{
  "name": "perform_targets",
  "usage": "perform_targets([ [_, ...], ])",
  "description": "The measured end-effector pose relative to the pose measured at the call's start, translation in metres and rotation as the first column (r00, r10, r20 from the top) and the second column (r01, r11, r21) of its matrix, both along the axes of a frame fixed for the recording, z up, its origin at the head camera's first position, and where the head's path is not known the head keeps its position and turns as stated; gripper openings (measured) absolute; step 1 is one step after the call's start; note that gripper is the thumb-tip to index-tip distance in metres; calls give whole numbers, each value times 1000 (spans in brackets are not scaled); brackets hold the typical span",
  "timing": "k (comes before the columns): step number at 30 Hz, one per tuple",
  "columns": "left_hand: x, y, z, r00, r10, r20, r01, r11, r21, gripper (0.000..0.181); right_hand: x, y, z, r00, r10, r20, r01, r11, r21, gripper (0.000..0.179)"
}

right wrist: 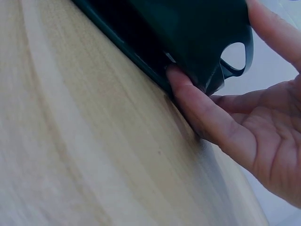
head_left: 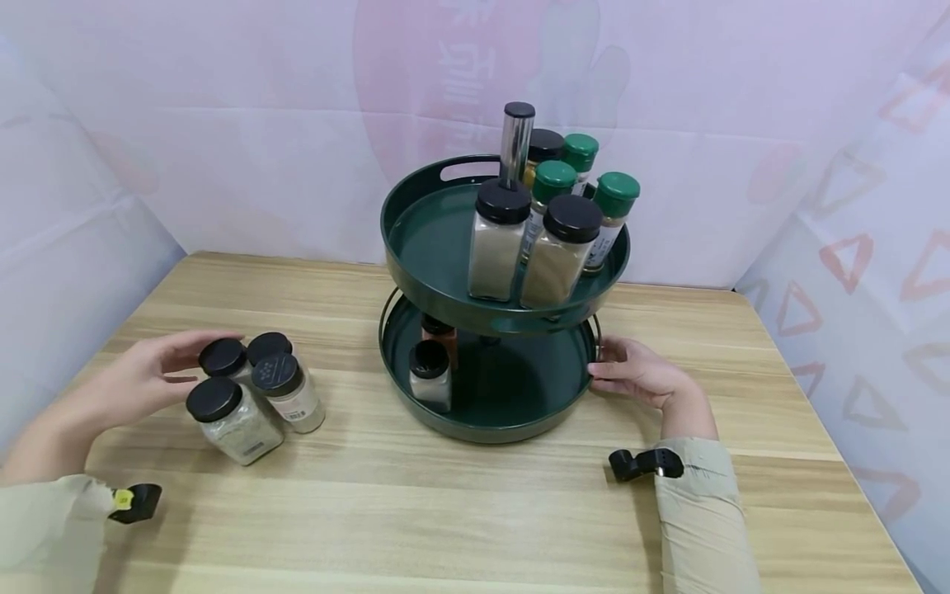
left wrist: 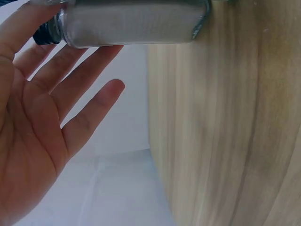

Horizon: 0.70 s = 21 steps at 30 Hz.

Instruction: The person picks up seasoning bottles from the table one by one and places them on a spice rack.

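Note:
At the left, my left hand (head_left: pixel 152 375) spreads its fingers beside several black-lidded spice jars. The square front jar (head_left: pixel 241 425) holds pale contents, and a round shaker jar (head_left: pixel 291 393) stands to its right. In the left wrist view, extended fingers (left wrist: pixel 84 80) reach along a clear jar (left wrist: pixel 131 23) of greyish powder. At the right, my right hand (head_left: pixel 638 375) grips the outer edge of the lower tray of a dark green two-tier turntable (head_left: pixel 490 433). In the right wrist view, the thumb (right wrist: pixel 202 101) presses the tray's wall, with other fingers partly hidden behind it.
The upper tray (head_left: pixel 430 223) bears black-lidded jars and green-capped bottles (head_left: pixel 616 198) around a metal post (head_left: pixel 517 144). On the lower tray stand a small white-filled jar (head_left: pixel 430 379) and a reddish jar (head_left: pixel 441 332). A printed cloth (head_left: pixel 260 165) hangs behind the wooden table (head_left: pixel 445 520).

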<state>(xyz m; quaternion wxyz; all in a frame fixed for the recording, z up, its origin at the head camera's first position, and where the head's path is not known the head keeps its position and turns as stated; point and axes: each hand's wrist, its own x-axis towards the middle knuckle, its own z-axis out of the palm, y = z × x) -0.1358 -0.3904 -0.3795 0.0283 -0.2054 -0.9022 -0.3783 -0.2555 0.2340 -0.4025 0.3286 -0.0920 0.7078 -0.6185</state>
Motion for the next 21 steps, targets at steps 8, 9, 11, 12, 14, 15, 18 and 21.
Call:
perform_targets([
  [8, -6, 2, -2, 999, 13, -33, -14, 1000, -13, 61, 2, 0, 2, 1000, -7, 7, 7, 1000, -10, 94],
  [9, -6, 2, -2, 999, 16, -47, -16, 1000, -16, 60, 2, 0, 2, 1000, -8, 6, 8, 1000, -10, 94],
  [11, -8, 2, -2, 997, 18, -70, -19, 1000, -15, 59, 2, 0, 2, 1000, -12, 5, 12, 1000, -10, 94],
  [12, -8, 2, -2, 997, 22, -77, -24, 1000, -16, 58, 2, 0, 2, 1000, -13, 5, 13, 1000, -9, 94],
  [14, -8, 3, -2, 997, 32, -75, -33, 999, -16, 58, 2, 1, 1, 1000, -14, 3, 14, 1000, -4, 94],
  [15, -8, 3, -2, 997, 38, -72, -39, 999, -17, 57, 2, 1, 1, 1000, -13, 1, 13, 1000, -1, 94],
  [18, -8, 3, -2, 996, 56, -62, -58, 998, -17, 56, 1, 1, 0, 1000, -10, -3, 10, 1000, 3, 94],
  [21, -6, 0, -1, 996, 73, -49, -74, 997, -18, 55, 1, 0, 0, 1000, -8, -6, 8, 1000, 3, 93],
])
